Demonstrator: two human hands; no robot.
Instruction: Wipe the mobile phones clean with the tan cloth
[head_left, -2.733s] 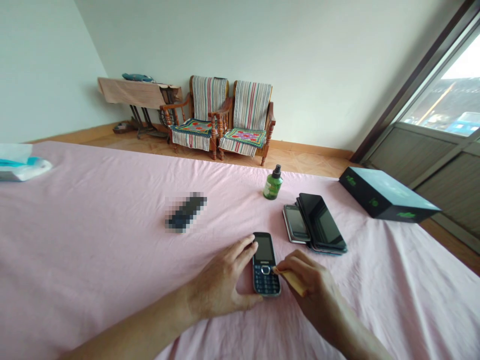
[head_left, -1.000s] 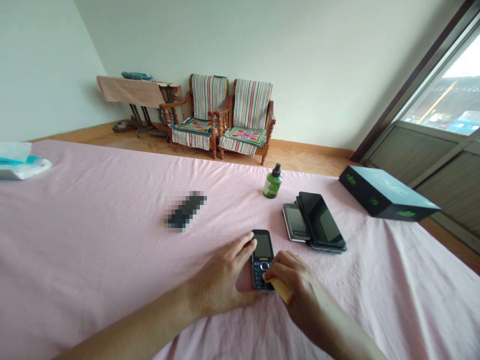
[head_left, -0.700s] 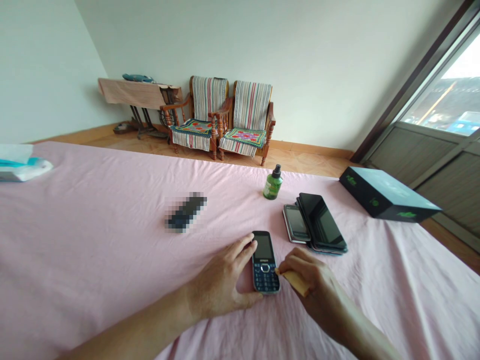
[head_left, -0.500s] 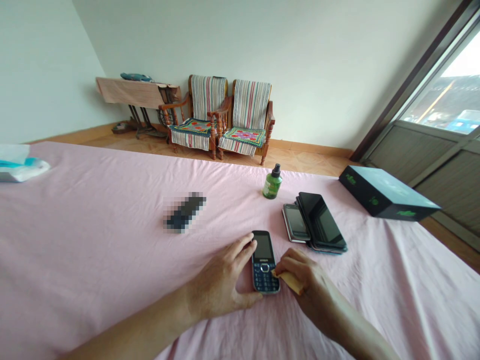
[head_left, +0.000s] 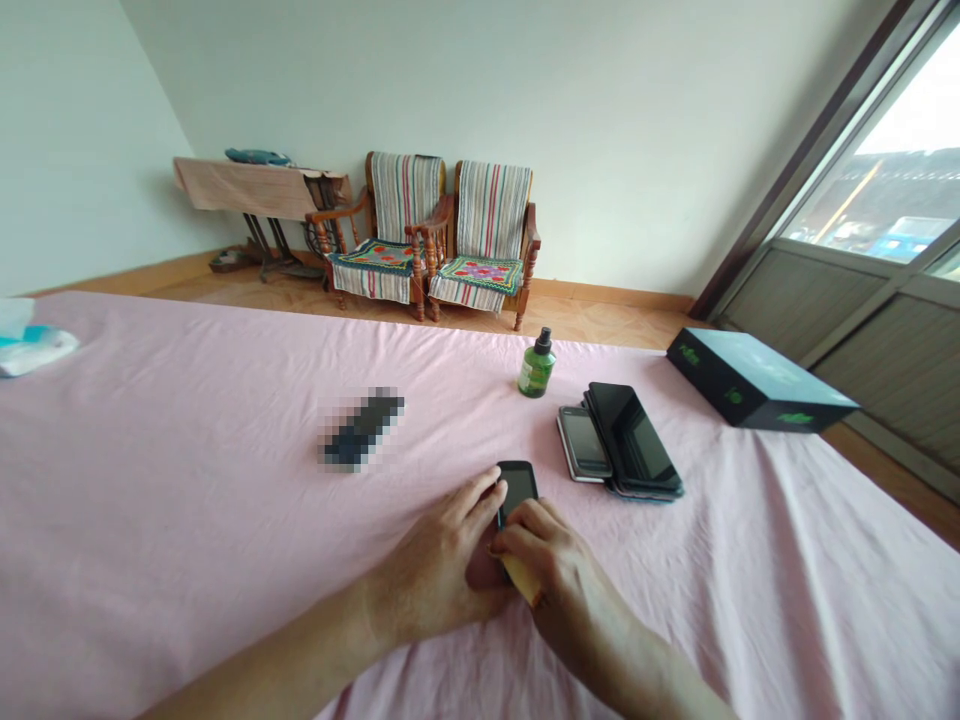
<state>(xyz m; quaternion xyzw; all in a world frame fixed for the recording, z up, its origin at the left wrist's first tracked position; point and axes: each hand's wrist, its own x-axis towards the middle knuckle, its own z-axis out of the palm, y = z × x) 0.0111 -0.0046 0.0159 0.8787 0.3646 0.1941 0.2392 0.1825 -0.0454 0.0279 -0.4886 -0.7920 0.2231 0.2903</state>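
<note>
A dark keypad phone [head_left: 516, 486] lies on the pink cloth, its screen showing and its keys mostly covered by my right hand. My left hand [head_left: 442, 555] grips it from the left, fingertips at the upper edge and thumb by the bottom end. Pinched in my right hand [head_left: 559, 565] is a folded yellow cloth [head_left: 523, 577], held over the phone's keypad. To the right lie a small phone [head_left: 585, 443] with a pale edge and a stack of larger dark devices [head_left: 634, 440], the top one with a glossy black screen.
A green spray bottle [head_left: 536, 368] with a black top stands beyond the phones. At the far right sits a black box [head_left: 750, 380]. A pixelated dark object [head_left: 364, 430] lies left of centre, and a tissue pack [head_left: 34, 345] at the left edge. Two wooden armchairs [head_left: 480, 235] stand behind.
My right hand has moved left with the yellow cloth, from the phone's right edge across its keypad. My left hand keeps its hold. The view has shifted slightly.
</note>
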